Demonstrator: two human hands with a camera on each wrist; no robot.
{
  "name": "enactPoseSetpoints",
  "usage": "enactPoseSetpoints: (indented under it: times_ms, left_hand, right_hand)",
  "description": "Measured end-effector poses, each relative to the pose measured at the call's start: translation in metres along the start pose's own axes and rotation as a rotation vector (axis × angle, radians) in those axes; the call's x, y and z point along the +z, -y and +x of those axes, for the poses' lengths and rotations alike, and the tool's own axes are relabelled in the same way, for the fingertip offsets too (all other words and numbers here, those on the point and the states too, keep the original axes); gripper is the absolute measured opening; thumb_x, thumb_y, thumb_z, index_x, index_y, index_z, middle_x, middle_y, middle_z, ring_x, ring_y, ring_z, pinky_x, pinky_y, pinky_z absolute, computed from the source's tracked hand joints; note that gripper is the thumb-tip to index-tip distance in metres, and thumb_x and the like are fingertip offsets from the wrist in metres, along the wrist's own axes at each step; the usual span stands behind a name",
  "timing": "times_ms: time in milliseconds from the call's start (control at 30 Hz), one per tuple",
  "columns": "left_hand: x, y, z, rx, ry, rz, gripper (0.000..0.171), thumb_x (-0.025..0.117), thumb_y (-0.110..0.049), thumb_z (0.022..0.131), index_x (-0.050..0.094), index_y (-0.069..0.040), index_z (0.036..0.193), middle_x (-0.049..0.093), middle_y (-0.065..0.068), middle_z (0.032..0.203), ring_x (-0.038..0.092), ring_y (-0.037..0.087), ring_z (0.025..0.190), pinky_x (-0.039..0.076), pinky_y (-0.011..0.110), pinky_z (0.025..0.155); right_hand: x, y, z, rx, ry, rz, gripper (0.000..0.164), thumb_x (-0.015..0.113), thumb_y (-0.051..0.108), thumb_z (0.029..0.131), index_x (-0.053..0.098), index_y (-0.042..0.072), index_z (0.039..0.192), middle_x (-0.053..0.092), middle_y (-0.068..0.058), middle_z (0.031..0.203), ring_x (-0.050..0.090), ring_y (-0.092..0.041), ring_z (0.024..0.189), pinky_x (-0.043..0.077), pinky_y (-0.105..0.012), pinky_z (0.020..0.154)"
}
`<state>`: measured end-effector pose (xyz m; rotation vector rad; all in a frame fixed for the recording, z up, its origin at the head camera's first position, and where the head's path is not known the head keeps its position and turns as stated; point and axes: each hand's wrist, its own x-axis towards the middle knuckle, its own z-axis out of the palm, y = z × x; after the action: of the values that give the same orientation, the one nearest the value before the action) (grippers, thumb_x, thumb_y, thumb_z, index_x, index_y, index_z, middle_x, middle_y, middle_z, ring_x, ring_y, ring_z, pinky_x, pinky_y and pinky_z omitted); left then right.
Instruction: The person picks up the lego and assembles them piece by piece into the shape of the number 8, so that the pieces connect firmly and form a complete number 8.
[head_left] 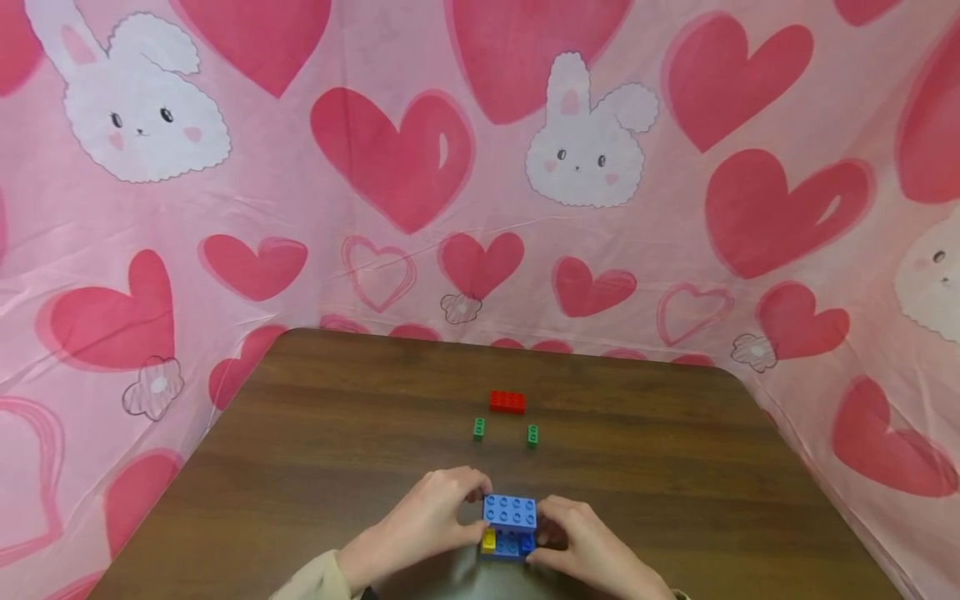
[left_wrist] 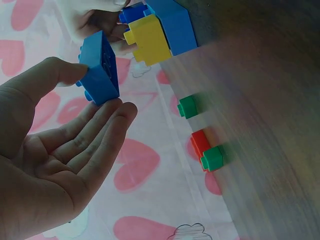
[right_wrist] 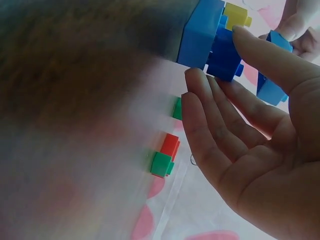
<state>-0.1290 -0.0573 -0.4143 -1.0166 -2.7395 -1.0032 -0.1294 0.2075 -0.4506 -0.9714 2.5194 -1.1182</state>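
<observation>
In the head view the lower bricks of the blue brick stack [head_left: 509,523] are mostly hidden between the left hand [head_left: 420,525] and right hand [head_left: 592,550], whose wrists the bottom edge cuts off. In the right wrist view the table [right_wrist: 75,100] is blurred, and the red brick [right_wrist: 170,145] seems partly hidden behind a green brick [right_wrist: 161,164].

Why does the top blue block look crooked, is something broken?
Nothing looks broken. The blue brick is loose, pinched by the left hand above the blue and yellow stack that the right hand steadies. The red brick and two green bricks sit neatly behind.
</observation>
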Motion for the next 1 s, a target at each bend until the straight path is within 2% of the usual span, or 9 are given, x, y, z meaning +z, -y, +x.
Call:
enactPoseSetpoints:
  times_ms: [267, 467, 600, 1000]
  left_hand:
    - [0.0, -0.001, -0.002, -0.026, 0.033, -0.014, 0.026, 0.081, -0.021, 0.08, 0.069, -0.013, 0.102, 0.07, 0.001, 0.092, 0.059, 0.004, 0.079, 0.049, 0.014, 0.068]
    - [0.003, 0.0, -0.003, -0.016, 0.033, -0.008, 0.026, 0.081, -0.022, 0.08, 0.069, -0.013, 0.101, 0.07, 0.0, 0.092, 0.058, 0.003, 0.079, 0.049, 0.014, 0.068]
    - [0.005, 0.001, -0.004, 0.002, 0.023, -0.001, 0.026, 0.081, -0.022, 0.079, 0.069, -0.013, 0.1, 0.069, 0.0, 0.09, 0.058, 0.003, 0.079, 0.048, 0.014, 0.067]
    - [0.009, 0.002, -0.005, 0.0, 0.039, -0.004, 0.026, 0.082, -0.02, 0.078, 0.069, -0.012, 0.098, 0.068, -0.001, 0.086, 0.056, 0.002, 0.075, 0.045, 0.012, 0.065]
  right_hand:
    - [-0.004, 0.005, -0.002, -0.058, -0.052, -0.009, 0.034, 0.076, 0.033, 0.087, 0.064, 0.014, 0.113, 0.067, 0.001, 0.1, 0.065, -0.002, 0.084, 0.057, -0.021, 0.07]
    - [-0.006, 0.007, -0.002, -0.117, -0.106, -0.045, 0.035, 0.076, 0.027, 0.087, 0.063, 0.013, 0.116, 0.068, -0.002, 0.102, 0.063, 0.002, 0.081, 0.056, -0.021, 0.067]
    - [-0.007, 0.01, -0.002, -0.124, -0.112, -0.048, 0.035, 0.074, 0.028, 0.088, 0.062, 0.013, 0.118, 0.068, -0.002, 0.103, 0.062, 0.004, 0.082, 0.056, -0.02, 0.067]
    - [-0.007, 0.015, -0.002, -0.202, -0.138, -0.088, 0.03, 0.073, 0.023, 0.089, 0.063, 0.013, 0.116, 0.069, -0.002, 0.104, 0.064, 0.003, 0.082, 0.056, -0.02, 0.067]
